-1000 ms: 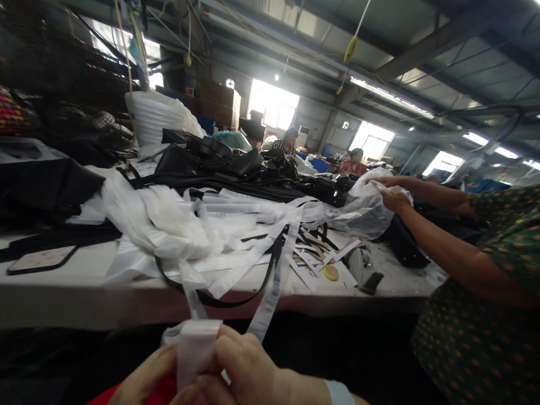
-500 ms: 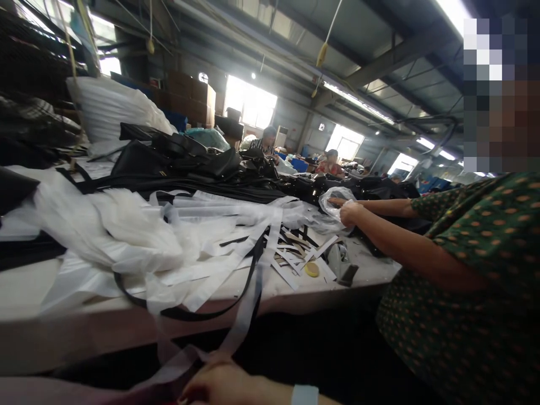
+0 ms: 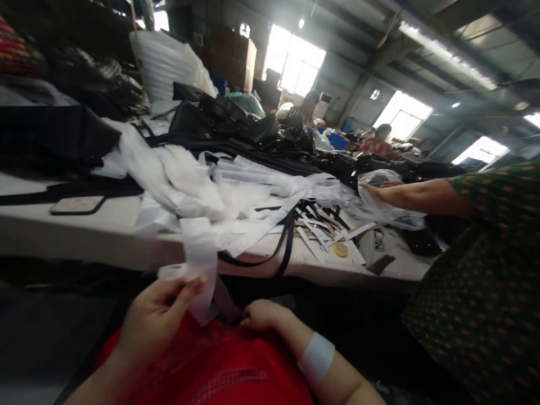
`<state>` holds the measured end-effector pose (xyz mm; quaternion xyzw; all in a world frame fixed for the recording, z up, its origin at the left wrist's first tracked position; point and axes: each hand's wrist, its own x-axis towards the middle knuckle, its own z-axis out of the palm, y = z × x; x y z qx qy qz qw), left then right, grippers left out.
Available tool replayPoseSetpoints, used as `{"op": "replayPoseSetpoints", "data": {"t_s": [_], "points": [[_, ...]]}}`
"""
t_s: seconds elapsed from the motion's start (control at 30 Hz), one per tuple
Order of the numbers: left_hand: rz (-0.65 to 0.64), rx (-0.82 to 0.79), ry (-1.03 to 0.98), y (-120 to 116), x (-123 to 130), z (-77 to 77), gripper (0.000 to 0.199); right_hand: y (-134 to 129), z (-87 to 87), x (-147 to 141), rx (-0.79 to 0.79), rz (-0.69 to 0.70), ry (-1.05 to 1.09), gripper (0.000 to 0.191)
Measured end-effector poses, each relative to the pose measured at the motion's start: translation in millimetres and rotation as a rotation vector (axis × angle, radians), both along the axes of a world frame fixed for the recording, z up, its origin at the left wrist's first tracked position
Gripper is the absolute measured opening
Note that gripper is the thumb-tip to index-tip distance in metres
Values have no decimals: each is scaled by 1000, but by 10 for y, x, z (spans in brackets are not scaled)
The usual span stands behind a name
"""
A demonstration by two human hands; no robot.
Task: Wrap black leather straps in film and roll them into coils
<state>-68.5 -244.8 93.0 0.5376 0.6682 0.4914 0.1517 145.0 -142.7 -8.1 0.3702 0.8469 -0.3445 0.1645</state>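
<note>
My left hand (image 3: 162,306) pinches a translucent white strip (image 3: 199,247), thin like paper or plastic film, between thumb and fingers in front of the table edge. The strip runs up onto a heap of similar white sheets (image 3: 189,183). To the right, my right hand (image 3: 264,316) is low against my red clothing, its fingers curled; what they hold, if anything, is hidden. A pale band (image 3: 316,357) circles the right forearm. Beyond the hands, a black strap (image 3: 288,244) loops over the edge of the white table (image 3: 162,239).
Black bags (image 3: 223,118) pile along the back. A phone-like slab (image 3: 78,205) lies at left. Cut strips (image 3: 314,228), a yellow round piece (image 3: 340,250) and a grey tape dispenser (image 3: 375,253) lie right. A co-worker's arm (image 3: 422,197) reaches into a clear plastic bag (image 3: 405,216).
The view has swung left and down. My left hand has come into sight with a white strip. My right hand is now lower against my clothing. The co-worker's clear bag is more spread out.
</note>
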Motion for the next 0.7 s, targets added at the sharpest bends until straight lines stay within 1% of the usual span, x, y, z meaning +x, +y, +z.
{"op": "replayPoseSetpoints", "data": {"t_s": [0.07, 0.1, 0.2, 0.23, 0.27, 0.3, 0.33, 0.37, 0.4, 0.47, 0.57, 0.63, 0.7], "points": [[-99, -5, -12, 3, 109, -35, 31, 37, 165, 70, -15, -1, 94, 19], [-156, -3, -13, 8, 158, -62, 29, 42, 260, 106, -17, -37, 180, 25], [-300, -42, -22, 1, 260, -164, 26, 3, 585, 192, -59, -294, 624, 32], [-335, -71, -32, -7, 279, -198, 25, -24, 692, 212, -112, -369, 763, 30], [-362, -98, -44, -16, 292, -228, 24, -55, 790, 229, -185, -405, 862, 29], [-377, -123, -58, -23, 301, -255, 24, -86, 872, 244, -266, -394, 910, 32], [-383, -145, -71, -26, 305, -277, 24, -116, 936, 257, -340, -359, 928, 40], [-380, -165, -84, -26, 307, -296, 24, -143, 979, 270, -395, -312, 932, 50], [-372, -182, -93, -22, 306, -311, 24, -167, 1004, 280, -419, -267, 933, 58], [-352, -212, -107, -7, 303, -333, 25, -202, 1014, 290, -369, -215, 928, 65], [-342, -240, -137, 12, 308, -348, 25, -234, 996, 271, -206, -187, 901, 66], [-349, -248, -175, 14, 320, -354, 25, -249, 1000, 241, -107, -175, 896, 60], [-362, -257, -208, 9, 337, -362, 25, -263, 1018, 210, -7, -193, 936, 44]]}}
